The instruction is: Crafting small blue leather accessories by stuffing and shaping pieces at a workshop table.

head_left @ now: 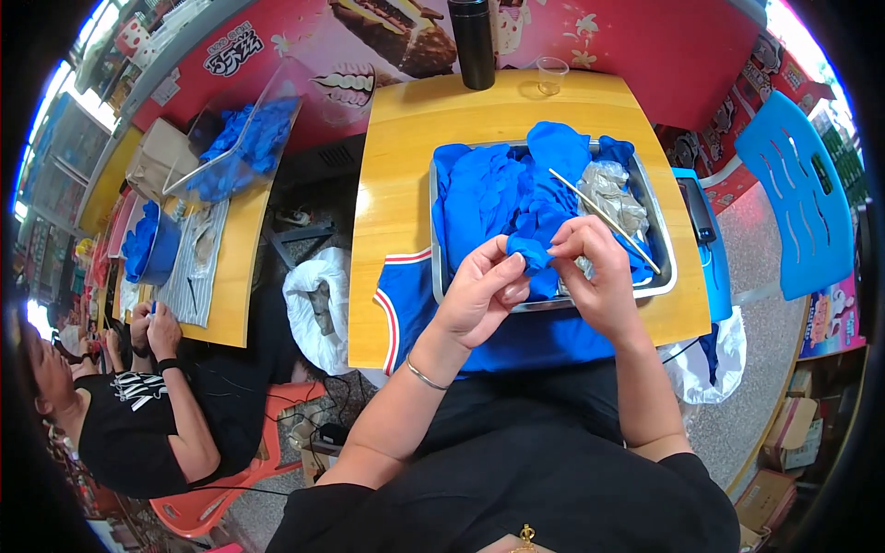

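Observation:
Over the near edge of a metal tray, my left hand pinches a small gathered piece of blue cloth between thumb and fingers. My right hand is closed at the same piece, its thumb and fingertips meeting at the right edge. In the tray lie many blue cloth pieces, heaped and overlapping. A thin wooden stick rests slantwise over them and over a crumpled clear plastic bag on the right side. What the bag holds is hard to make out.
The tray stands on a wooden table with a black bottle and a clear cup at the back. A blue garment hangs over the near edge. At left, another person sits by a second table. Right stands a blue chair.

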Available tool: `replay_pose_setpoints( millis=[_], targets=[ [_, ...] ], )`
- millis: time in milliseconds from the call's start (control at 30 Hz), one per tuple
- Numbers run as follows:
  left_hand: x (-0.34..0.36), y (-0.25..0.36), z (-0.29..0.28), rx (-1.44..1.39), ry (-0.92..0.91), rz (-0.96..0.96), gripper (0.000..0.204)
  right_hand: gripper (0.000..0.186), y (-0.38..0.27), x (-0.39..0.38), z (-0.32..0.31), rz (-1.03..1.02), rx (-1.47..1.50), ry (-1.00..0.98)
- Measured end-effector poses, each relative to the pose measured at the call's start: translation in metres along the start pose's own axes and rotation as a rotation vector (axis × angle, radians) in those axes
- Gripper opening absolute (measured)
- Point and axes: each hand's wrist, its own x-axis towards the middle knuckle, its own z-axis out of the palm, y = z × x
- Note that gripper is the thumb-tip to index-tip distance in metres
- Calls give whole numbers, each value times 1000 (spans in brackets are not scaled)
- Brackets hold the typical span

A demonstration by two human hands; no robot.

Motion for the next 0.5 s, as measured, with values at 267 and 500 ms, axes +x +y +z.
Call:
replay_pose_setpoints(
  millis=[267,500],
  targets=[
    [0,-7,4,55,42,-15,7,14,3,3,-6,5,-74,-19],
    [0,-12,-4,-351,-47,-76,9,14,6,3,-2,-13,-67,-61]
  ],
)
